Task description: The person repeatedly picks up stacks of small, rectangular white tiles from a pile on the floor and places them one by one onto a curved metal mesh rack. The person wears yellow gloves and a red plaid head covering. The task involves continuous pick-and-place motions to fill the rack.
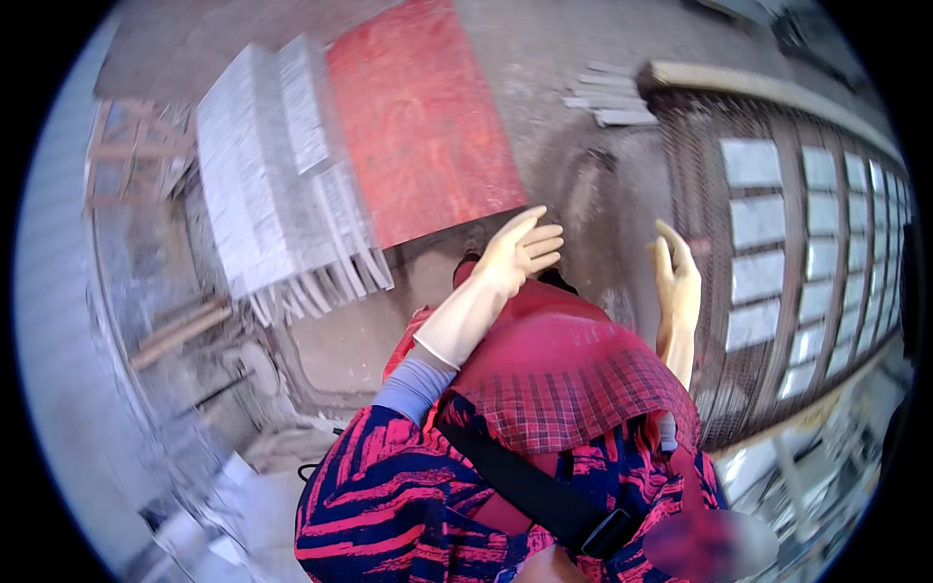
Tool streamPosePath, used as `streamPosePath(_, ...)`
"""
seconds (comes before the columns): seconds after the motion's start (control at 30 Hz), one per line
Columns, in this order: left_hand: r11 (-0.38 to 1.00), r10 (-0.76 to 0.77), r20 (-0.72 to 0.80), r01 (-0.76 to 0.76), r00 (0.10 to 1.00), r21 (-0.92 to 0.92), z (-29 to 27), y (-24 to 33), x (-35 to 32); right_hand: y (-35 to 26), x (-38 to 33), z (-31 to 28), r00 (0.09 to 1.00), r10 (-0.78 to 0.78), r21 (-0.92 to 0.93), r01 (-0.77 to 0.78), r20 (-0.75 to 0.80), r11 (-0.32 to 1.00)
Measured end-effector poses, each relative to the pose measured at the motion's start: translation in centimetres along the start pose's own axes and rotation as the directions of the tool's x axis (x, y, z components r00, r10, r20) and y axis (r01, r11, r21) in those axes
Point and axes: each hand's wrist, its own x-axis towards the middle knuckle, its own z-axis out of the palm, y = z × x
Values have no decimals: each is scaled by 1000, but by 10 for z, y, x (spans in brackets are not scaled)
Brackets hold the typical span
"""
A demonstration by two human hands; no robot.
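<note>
Both of my hands wear long cream rubber gloves and hold nothing. My left hand hangs in the air in front of my red apron, its fingers spread. It is nearest to the corner of a flat red board. My right hand is raised on the other side of the apron, fingers stretched out and apart. It is closest to a long mesh-topped bed on the right, where rows of pale rectangular pieces lie; I see no contact with it.
Left of the red board, a stack of grey-white sheets shows fanned, uneven near edges. A few pale strips lie on the floor ahead. Wooden lengths and clutter are at the left. A thick pale beam borders the bed's far end.
</note>
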Motion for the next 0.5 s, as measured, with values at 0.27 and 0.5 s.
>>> streamPosePath(0.27, 950, 119, -263, -187, 957, -250, -66, 33, -60, -79, 8, 79, 929, -199, -166, 259, 313, 952)
streamPosePath(0.5, 890, 211, -479, -370, 852, -266, -185, 129, -88, -155, 3, 222, 823, -118, -320, 342, 555, 884)
